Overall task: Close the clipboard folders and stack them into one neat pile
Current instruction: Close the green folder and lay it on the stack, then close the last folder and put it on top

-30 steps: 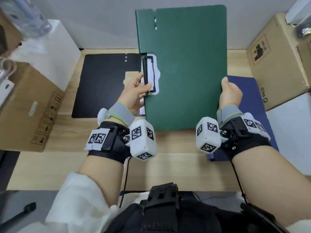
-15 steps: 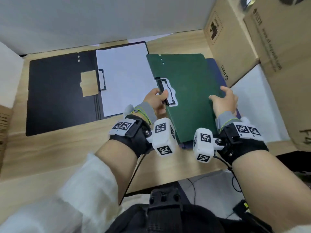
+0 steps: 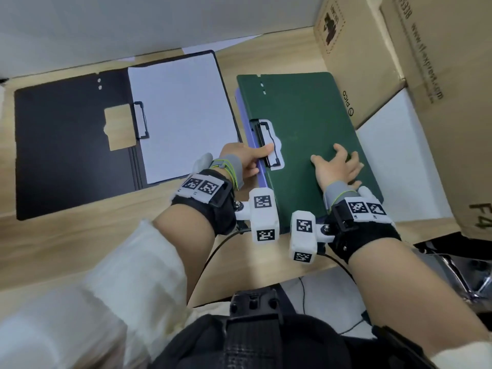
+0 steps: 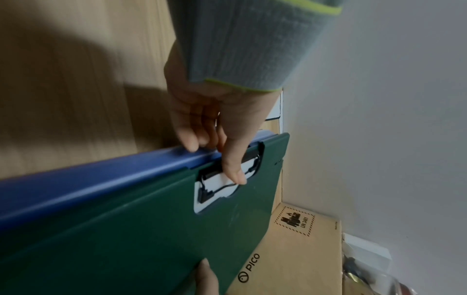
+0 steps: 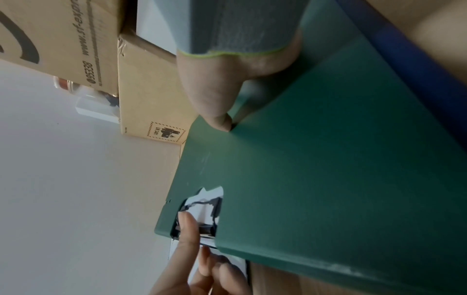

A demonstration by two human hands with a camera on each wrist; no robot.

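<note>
A closed green folder (image 3: 306, 123) lies flat on a closed blue folder (image 3: 262, 179) at the right of the desk. My left hand (image 3: 247, 158) pinches its left edge, the thumb on the black clip (image 3: 266, 131) and the fingers at the blue folder's edge (image 4: 101, 179). On the green cover (image 5: 328, 179), my right hand (image 3: 335, 169) presses down with its fingers spread. To the left lies a black folder (image 3: 66, 145), open, with a white sheet (image 3: 183, 113) under its clip.
Cardboard boxes (image 3: 354, 54) (image 3: 452, 102) stand close against the right side of the stacked folders, with a white surface (image 3: 394, 161) between them. The wooden desk (image 3: 80, 249) shows bare in front of the black folder. A wall runs along the back.
The green folder, held upright a second ago, has come down to the right onto the blue folder. My right hand left its edge and now presses on the cover.
</note>
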